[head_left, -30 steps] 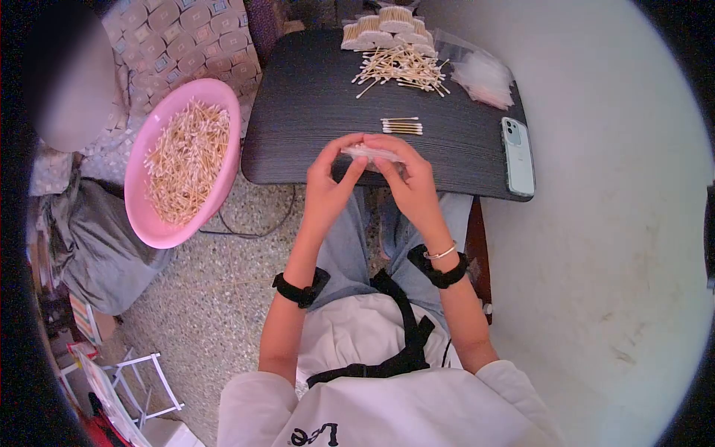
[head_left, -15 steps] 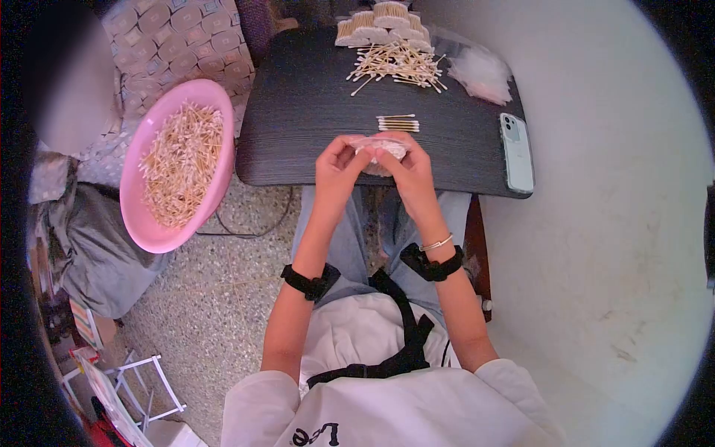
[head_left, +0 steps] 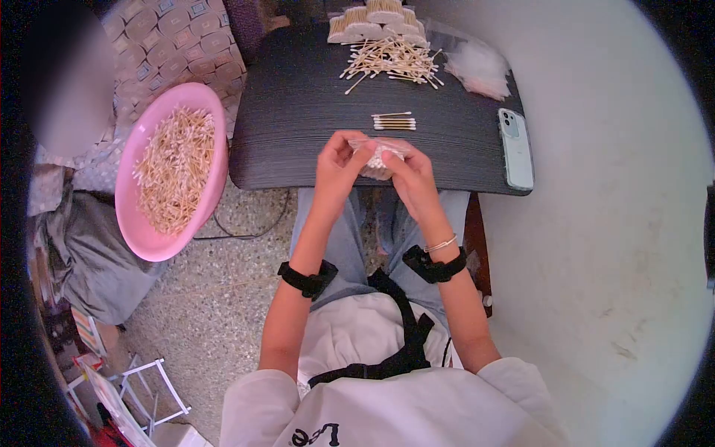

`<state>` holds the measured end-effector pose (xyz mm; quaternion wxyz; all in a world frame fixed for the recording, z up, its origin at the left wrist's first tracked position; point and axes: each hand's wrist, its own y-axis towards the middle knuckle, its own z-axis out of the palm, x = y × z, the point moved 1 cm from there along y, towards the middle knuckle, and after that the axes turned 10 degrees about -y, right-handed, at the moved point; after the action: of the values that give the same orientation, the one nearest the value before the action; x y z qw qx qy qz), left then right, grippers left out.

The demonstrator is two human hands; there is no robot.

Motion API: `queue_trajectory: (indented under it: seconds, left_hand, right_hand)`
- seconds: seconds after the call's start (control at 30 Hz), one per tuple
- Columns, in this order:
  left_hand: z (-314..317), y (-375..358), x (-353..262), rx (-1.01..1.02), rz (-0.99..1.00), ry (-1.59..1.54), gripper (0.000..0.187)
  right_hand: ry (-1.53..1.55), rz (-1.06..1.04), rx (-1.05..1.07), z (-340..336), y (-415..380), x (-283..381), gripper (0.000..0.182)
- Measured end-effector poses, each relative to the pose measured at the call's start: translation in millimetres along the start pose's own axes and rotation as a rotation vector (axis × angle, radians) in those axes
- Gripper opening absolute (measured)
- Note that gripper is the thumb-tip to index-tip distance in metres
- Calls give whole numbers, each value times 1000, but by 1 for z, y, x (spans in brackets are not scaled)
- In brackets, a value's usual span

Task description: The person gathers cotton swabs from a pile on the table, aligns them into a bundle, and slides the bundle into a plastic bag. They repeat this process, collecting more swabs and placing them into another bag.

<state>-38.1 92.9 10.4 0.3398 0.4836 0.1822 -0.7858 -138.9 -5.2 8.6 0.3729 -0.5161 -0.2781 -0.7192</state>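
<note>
- Over the near edge of the dark surface (head_left: 298,141), the left hand (head_left: 335,167) and the right hand (head_left: 411,179) meet around a small clear bag of cotton swabs (head_left: 378,158).
- Both hands have a pinching grip on the bag. The fingers are closed on its thin plastic, the left hand at its left end and the right hand at its right end and under it.
- The bag lies right between the two hands, so neither hand is nearer. Its long side runs left to right, across the body.
- White swab tips show inside the bag. How full it is cannot be told.
- Just beyond the hands, a little row of swabs (head_left: 395,122) lies flat on the surface, also pointing left to right.
- Farther back sits a loose pile of swabs (head_left: 391,61), with round bundles of swabs (head_left: 369,21) behind it and a heap of empty clear bags (head_left: 480,71) to the right.
- A phone (head_left: 516,147) lies near the right edge.
- Off to the left, well apart, a pink basin (head_left: 149,238) holds many more swabs.
</note>
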Motion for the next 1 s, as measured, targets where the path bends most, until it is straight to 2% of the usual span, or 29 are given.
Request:
queue_trajectory:
  seconds: [0.1, 0.23, 0.4, 0.5, 0.6, 0.73, 1.0]
  left_hand:
    - [0, 2, -1, -5, 20, -3, 19]
    - [-5, 5, 0, -27, 40, -40, 20]
    - [1, 0, -6, -59, 205, 10, 15]
    - [2, -5, -15, -73, 256, 103, 15]
    - [0, -10, -20, -117, 230, 204, 17]
    - [1, -13, -25, -116, 259, 266, 18]
    - [1, -20, -25, -131, 174, 175, 17]
  right_hand:
    - [-76, 6, -15, -2, 2, -2, 26]
    - [-48, -95, -101, 9, -1, -2, 27]
    - [-108, -197, -196, 11, -2, -4, 18]
    - [-367, -344, -261, 11, -6, 9, 10]
    - [-339, -304, -265, 12, -8, 12, 10]
    - [-465, -245, -309, 11, -15, 13, 15]
    - [-359, -173, -258, 16, -22, 17, 15]
